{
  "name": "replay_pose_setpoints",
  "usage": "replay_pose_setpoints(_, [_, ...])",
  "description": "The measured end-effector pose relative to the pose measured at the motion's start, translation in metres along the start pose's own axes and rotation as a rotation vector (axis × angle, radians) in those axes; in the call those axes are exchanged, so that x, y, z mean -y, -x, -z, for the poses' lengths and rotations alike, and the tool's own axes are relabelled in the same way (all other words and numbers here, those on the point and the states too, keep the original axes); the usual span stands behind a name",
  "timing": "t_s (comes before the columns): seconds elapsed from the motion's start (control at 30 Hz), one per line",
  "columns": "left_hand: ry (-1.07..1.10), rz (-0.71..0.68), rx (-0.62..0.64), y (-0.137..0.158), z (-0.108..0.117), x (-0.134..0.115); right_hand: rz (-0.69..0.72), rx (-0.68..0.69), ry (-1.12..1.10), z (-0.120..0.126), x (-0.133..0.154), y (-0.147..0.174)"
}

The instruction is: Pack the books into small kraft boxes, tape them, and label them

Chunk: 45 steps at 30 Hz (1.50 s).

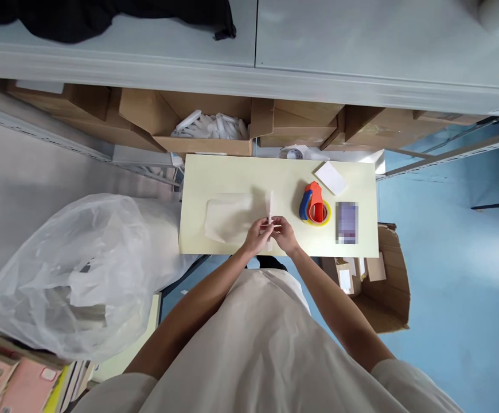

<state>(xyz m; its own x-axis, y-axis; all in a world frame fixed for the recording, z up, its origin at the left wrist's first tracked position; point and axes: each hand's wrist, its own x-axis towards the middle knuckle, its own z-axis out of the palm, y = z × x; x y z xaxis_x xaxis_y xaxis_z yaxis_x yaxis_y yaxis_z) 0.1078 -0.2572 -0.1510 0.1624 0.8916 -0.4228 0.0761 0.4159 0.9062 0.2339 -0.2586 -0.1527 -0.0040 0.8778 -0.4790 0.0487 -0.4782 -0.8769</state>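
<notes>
My left hand and my right hand meet over the front part of the small pale table. Fingers of both are closed around a narrow white strip, which looks folded or rolled and points away from me. Its lower end shows just below the fingers. To the left, a thin whitish sheet lies flat, partly shaded. Right of my hands stands a red and blue tape dispenser with a roll of yellowish tape.
A small white box and a blurred purple rectangle lie on the table. Behind it, a cardboard box holds many white pieces. A large translucent bag bulges at left; an open carton sits at right.
</notes>
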Motion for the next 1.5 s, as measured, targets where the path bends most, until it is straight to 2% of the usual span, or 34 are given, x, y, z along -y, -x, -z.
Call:
replay_pose_setpoints(0.1, [0.018,0.069,-0.121,-0.002,0.018,0.002,0.005,0.075,0.016,-0.019,-0.006,-0.002])
replay_pose_setpoints(0.2, [-0.088,0.209,-0.234,-0.008,0.036,0.008,-0.018,-0.041,0.156,-0.021,-0.017,-0.003])
replay_pose_setpoints(0.3, [-0.15,0.286,-0.236,-0.014,0.048,0.013,-0.092,-0.15,0.247,-0.016,-0.028,-0.004])
replay_pose_setpoints(0.4, [-0.201,0.33,-0.213,-0.017,0.052,0.015,-0.165,-0.134,0.156,-0.013,-0.036,-0.005])
replay_pose_setpoints(0.53, [-0.319,0.345,-0.267,-0.013,0.052,0.02,-0.19,-0.176,0.048,-0.012,-0.04,-0.009])
replay_pose_setpoints(0.67, [-0.418,0.235,-0.168,-0.004,0.051,0.034,-0.234,-0.229,-0.049,-0.015,-0.037,-0.017])
replay_pose_setpoints(0.83, [-0.326,0.176,-0.162,-0.002,0.046,0.05,-0.295,-0.129,-0.164,-0.018,-0.023,-0.02])
replay_pose_setpoints(1.0, [-0.194,0.17,-0.075,-0.006,0.03,0.043,-0.239,-0.074,-0.22,-0.004,-0.005,-0.009])
replay_pose_setpoints(1.1, [-0.047,0.118,0.074,-0.008,0.023,0.031,-0.178,-0.062,-0.194,-0.001,0.005,-0.003])
replay_pose_setpoints(1.17, [0.036,0.077,0.153,-0.007,0.025,0.023,-0.144,-0.034,-0.142,-0.007,0.01,-0.003])
replay_pose_setpoints(1.2, [0.048,0.071,0.149,-0.006,0.029,0.019,-0.129,-0.021,-0.111,-0.013,0.012,-0.004])
replay_pose_setpoints(1.37, [-0.005,0.122,-0.039,0.005,0.062,0.007,-0.09,-0.056,0.061,-0.055,0.017,-0.009])
replay_pose_setpoints(1.5, [0.041,0.162,-0.076,0.008,0.08,0.004,-0.054,-0.061,0.174,-0.085,0.015,-0.01])
